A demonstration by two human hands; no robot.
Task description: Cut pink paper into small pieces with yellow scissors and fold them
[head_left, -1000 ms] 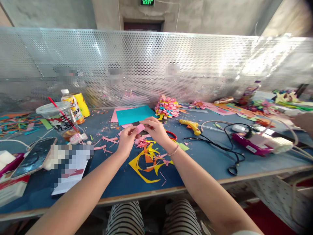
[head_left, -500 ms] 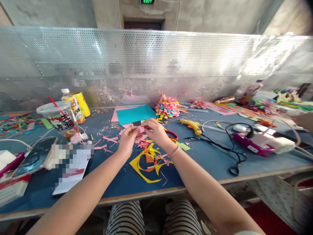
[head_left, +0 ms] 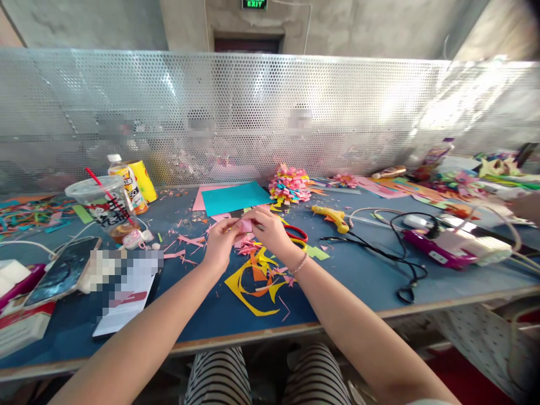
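Observation:
A small piece of pink paper (head_left: 245, 226) is pinched between my two hands above the table. My left hand (head_left: 220, 242) has its fingers closed on the paper's left side, and my right hand (head_left: 270, 228) grips it from the right. Fingers cover part of the paper, so its full shape is hidden. Beneath and in front of the hands lie pink scraps and a cut yellow paper sheet (head_left: 244, 301) with curved offcuts. Scissors with red handles (head_left: 298, 232) lie just right of my right hand, partly covered by it.
Behind the hands are a teal sheet (head_left: 234, 197) and a ball of colourful paper strips (head_left: 289, 184). To the right lie a yellow glue gun (head_left: 331, 216), black cables and a purple power strip (head_left: 439, 250). A plastic cup (head_left: 103, 208) and phone (head_left: 63, 270) are left.
Both hands stay in nearly the same place, with the pink paper turned slightly between the fingers. The view has shifted very little.

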